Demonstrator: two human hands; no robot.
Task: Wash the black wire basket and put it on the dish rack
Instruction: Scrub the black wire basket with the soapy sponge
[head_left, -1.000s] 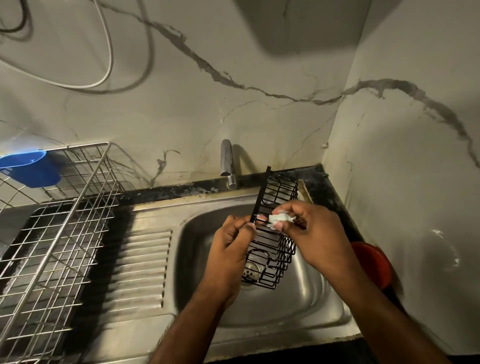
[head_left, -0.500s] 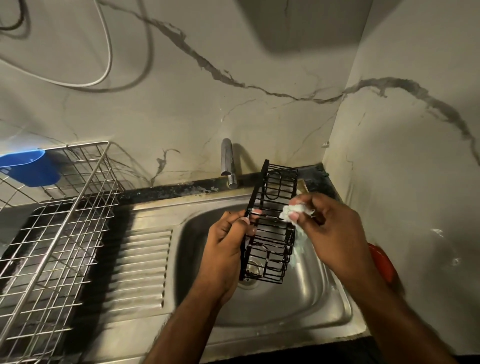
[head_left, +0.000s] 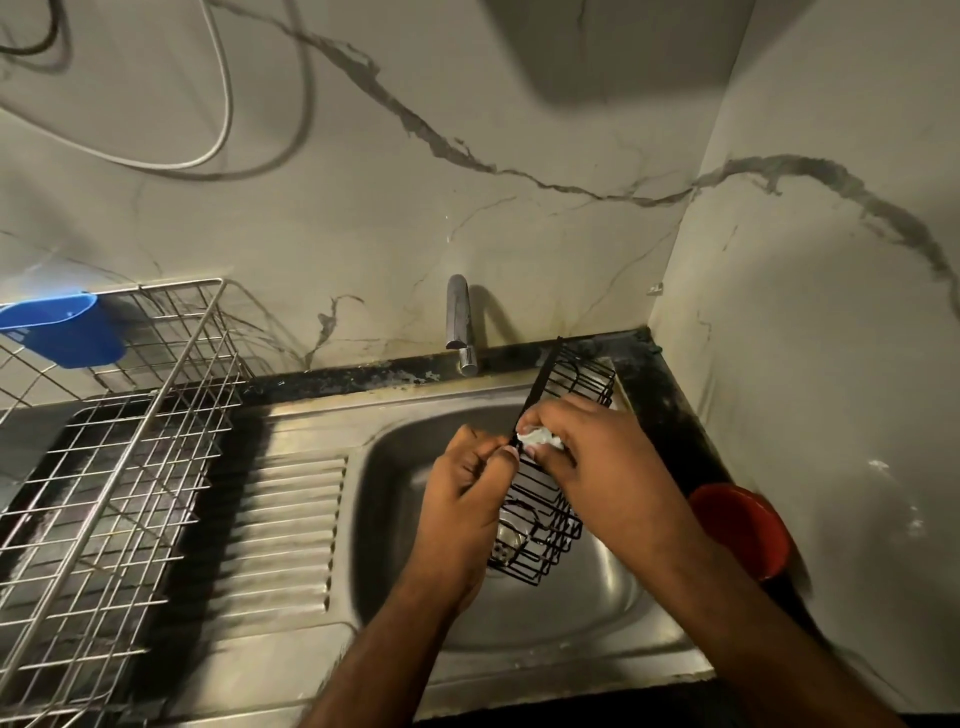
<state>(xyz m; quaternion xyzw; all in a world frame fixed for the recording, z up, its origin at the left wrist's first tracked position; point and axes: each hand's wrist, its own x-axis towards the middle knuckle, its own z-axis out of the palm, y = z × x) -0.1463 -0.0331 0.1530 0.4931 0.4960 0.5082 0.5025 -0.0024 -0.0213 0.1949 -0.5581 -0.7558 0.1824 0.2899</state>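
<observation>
Two hands are working: my left hand is gripping the black wire basket over the sink, my right hand is pinching a white scrubber against it; rinsing and the dish rack are remaining.

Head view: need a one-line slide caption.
Left hand holds the black wire basket over the steel sink while the right hand scrubs it with a white scrub pad.
</observation>
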